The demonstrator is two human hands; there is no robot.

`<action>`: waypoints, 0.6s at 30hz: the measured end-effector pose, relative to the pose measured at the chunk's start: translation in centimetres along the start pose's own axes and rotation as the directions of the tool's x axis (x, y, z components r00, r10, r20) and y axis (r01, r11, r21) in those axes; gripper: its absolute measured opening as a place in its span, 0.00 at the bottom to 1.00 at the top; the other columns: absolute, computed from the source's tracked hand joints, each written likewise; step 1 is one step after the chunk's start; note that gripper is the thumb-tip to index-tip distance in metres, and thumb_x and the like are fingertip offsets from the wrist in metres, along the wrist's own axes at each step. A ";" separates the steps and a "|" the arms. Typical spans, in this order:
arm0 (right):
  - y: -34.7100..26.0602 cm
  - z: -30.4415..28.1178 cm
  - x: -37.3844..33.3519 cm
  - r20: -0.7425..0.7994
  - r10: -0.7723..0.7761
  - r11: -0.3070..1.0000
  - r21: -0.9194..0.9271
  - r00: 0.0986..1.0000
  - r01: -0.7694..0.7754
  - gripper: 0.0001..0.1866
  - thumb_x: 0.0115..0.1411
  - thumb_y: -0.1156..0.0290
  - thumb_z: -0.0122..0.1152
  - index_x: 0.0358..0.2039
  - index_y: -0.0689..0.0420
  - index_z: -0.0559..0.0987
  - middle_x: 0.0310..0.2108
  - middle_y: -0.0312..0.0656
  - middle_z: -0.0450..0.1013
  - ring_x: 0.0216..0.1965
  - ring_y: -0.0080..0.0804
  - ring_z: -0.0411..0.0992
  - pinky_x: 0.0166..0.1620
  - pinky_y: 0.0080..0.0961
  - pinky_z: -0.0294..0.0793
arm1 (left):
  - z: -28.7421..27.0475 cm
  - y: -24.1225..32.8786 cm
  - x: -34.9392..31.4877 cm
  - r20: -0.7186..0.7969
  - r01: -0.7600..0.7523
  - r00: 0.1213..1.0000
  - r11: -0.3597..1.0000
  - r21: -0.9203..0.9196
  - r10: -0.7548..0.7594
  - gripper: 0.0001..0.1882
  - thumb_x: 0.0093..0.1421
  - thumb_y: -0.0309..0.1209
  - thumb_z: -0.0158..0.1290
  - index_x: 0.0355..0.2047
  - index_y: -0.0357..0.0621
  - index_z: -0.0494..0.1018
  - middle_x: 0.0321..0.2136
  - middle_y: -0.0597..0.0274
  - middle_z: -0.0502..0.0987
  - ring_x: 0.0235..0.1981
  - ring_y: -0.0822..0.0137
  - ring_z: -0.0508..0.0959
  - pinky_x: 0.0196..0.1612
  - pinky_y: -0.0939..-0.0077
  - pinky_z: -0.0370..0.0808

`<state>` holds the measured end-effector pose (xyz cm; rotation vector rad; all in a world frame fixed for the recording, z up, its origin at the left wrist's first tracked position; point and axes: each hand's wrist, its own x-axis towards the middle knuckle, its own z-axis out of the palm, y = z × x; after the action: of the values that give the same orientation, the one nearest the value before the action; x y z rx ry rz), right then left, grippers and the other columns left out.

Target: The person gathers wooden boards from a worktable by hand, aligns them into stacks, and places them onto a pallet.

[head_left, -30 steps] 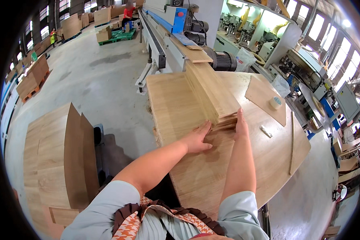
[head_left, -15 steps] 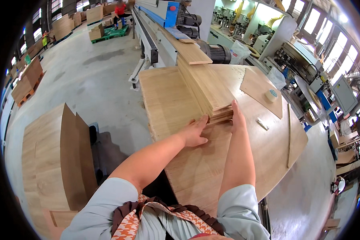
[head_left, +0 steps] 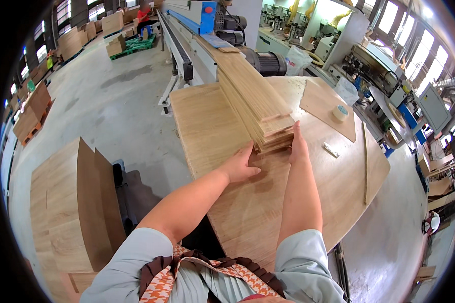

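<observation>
Head view. Item: stack of boards (head_left: 240, 117), laid from the surface's (head_left: 194, 108) far edge toward its middle. Changed: top board (head_left: 253, 83), earlier jutting from the machine (head_left: 206, 20) above the stack, now lies along it; the pile is higher, its near ends stepped, not flush. Left hand (head_left: 238, 163): thumb spread wide, fingertips at the stack's near left corner. Right hand (head_left: 298, 145): flat, upright, against the near right corner. Also: thin panel (head_left: 321, 106) bearing tape roll (head_left: 340, 112), toward the far right corner; small white item (head_left: 330, 149); narrow strip (head_left: 365, 164) near the right edge. Obstruction: machine and motor (head_left: 269, 63) bound the far edge.
</observation>
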<state>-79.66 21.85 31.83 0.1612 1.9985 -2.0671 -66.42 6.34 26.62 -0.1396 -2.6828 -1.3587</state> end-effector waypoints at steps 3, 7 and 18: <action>-0.5 0.1 0.3 -0.028 0.078 0.997 0.029 0.997 -0.077 0.51 0.40 0.31 0.52 0.54 0.61 0.59 0.56 0.43 0.53 0.54 0.40 0.51 0.53 0.35 0.53 | -0.1 0.1 0.1 0.000 -0.026 1.000 0.999 -0.040 0.026 0.48 0.47 0.38 0.56 0.57 0.28 0.37 0.56 0.38 0.50 0.59 0.52 0.50 0.59 0.70 0.47; -0.6 0.0 1.2 -0.059 0.185 0.982 0.049 0.981 -0.182 0.51 0.40 0.31 0.53 0.53 0.62 0.60 0.56 0.44 0.53 0.54 0.40 0.53 0.51 0.36 0.55 | 0.1 -0.8 0.7 -0.014 -0.117 0.993 0.986 -0.119 0.116 0.48 0.47 0.37 0.56 0.58 0.30 0.36 0.57 0.41 0.49 0.59 0.54 0.50 0.59 0.71 0.47; 0.0 0.1 1.4 0.079 0.026 0.990 -0.141 0.997 -0.015 0.48 0.42 0.34 0.54 0.50 0.67 0.64 0.52 0.48 0.58 0.51 0.41 0.58 0.49 0.33 0.60 | -0.1 0.7 1.1 0.093 0.075 0.996 0.650 -0.756 -0.007 0.39 0.49 0.28 0.53 0.57 0.35 0.43 0.56 0.52 0.53 0.57 0.62 0.54 0.57 0.72 0.52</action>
<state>-81.02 21.61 31.47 0.0699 2.0747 -1.8816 -67.38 6.69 27.38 -0.2132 -1.9630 -2.4596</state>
